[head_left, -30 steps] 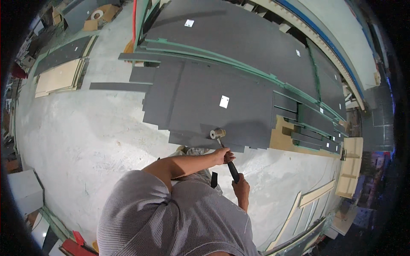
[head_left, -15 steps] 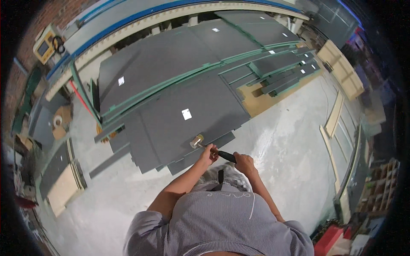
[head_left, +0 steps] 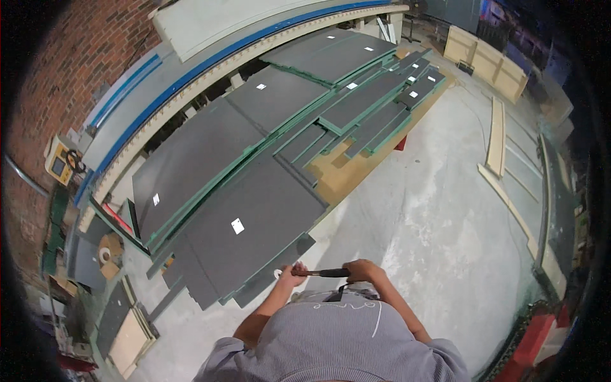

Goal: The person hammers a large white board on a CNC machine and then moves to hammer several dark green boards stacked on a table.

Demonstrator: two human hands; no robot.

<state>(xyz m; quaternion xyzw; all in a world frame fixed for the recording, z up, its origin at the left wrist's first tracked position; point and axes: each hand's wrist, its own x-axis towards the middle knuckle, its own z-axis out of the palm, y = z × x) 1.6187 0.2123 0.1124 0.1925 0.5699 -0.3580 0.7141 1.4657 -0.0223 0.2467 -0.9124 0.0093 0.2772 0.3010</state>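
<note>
I hold what looks like a mallet [head_left: 332, 273] crosswise in front of my waist. Its dark grip ends inside my closed right hand [head_left: 365, 272]. My left hand [head_left: 293, 276] is closed around the shaft towards the other end. Just past the left fingers shows a small pale round part, probably the head, mostly hidden. Beyond my hands lies a large dark grey sheet [head_left: 254, 197] with a white label [head_left: 237, 226]. It rests on a stack of sheets with staggered edges, and the mallet is apart from it.
Longer grey sheets [head_left: 210, 137] with green edges lie behind, beside a long machine with a blue rail [head_left: 210, 67]. Narrow strips [head_left: 375, 121] lie on a tan board [head_left: 334, 181]. Pale panels [head_left: 130, 340] stand at left, a wooden frame [head_left: 496, 137] at right.
The view has turned, so the sheets sit further left and lower. The mallet has swung from slanting over the sheets to nearly level, closer to my body. Both hands keep hold of it.
</note>
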